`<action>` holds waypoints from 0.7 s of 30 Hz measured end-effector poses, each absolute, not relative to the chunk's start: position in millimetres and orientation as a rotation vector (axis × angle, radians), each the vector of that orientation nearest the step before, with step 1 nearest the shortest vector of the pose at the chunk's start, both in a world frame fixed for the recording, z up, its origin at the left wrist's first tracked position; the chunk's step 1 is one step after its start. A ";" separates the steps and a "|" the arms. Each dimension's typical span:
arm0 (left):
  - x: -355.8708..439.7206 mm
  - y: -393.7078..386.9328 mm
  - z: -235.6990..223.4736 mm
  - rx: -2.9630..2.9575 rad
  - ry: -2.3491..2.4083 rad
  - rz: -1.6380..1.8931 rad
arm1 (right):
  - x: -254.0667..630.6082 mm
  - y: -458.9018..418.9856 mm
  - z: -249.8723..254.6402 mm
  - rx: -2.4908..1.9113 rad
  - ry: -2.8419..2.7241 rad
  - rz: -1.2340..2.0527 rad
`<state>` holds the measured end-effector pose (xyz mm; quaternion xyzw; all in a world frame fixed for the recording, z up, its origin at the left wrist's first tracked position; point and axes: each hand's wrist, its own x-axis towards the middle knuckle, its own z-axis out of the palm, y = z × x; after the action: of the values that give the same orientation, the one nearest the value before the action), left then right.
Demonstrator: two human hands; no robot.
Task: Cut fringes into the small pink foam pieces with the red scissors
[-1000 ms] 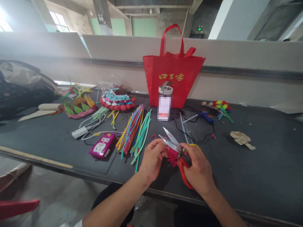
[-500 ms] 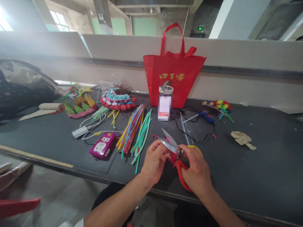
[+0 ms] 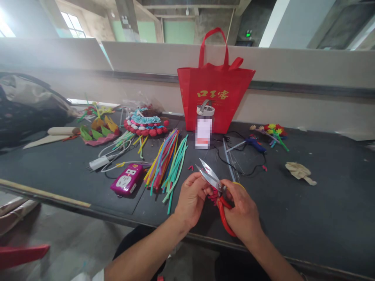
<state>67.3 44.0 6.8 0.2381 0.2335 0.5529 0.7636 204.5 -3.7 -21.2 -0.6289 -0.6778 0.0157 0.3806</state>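
Observation:
My right hand [image 3: 243, 212] grips red-handled scissors [image 3: 218, 189], whose steel blades point up and left and stand slightly apart. My left hand [image 3: 191, 199] pinches a small red fringed piece [image 3: 213, 194] right at the blades; most of that piece is hidden between my two hands. Both hands hover over the near edge of the dark table [image 3: 322, 210]. A bundle of coloured strips [image 3: 168, 160] lies just left of my left hand.
A red tote bag [image 3: 215, 93] stands at the back behind a jar [image 3: 204, 127]. A pink power strip [image 3: 127, 180] with a white cable, a beaded craft piece [image 3: 145, 123], paper flowers [image 3: 98, 127], a blue glue gun [image 3: 254, 143], small flowers [image 3: 272, 130] and a crumpled cloth [image 3: 300, 171] lie around.
The scissor blades have closed somewhat, and both hands have drawn slightly nearer each other around the red piece.

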 end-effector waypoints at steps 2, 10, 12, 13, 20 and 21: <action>67.0 43.8 5.8 0.519 0.510 1.204 | 204.6 -3.5 -21.4 -1.605 -1.730 0.036; 66.5 43.5 4.6 0.519 0.529 1.218 | 206.4 -3.7 -21.5 -1.581 -1.774 -0.071; 66.7 43.7 4.6 0.519 0.527 1.219 | 206.5 -4.1 -21.2 -1.580 -1.777 -0.081; 66.8 43.7 4.5 0.520 0.527 1.219 | 206.4 -4.4 -21.0 -1.584 -1.774 -0.080; 66.4 43.6 4.8 0.550 0.539 1.206 | 203.8 -5.2 -18.3 -1.659 -1.770 -0.025; 66.5 43.8 5.0 0.555 0.542 1.205 | 203.8 -5.1 -18.4 -1.660 -1.771 -0.028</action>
<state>66.5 43.8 5.0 0.2543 0.2483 0.5522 0.7542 203.8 -5.1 -18.4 -0.6407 -0.6836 -0.0107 0.3495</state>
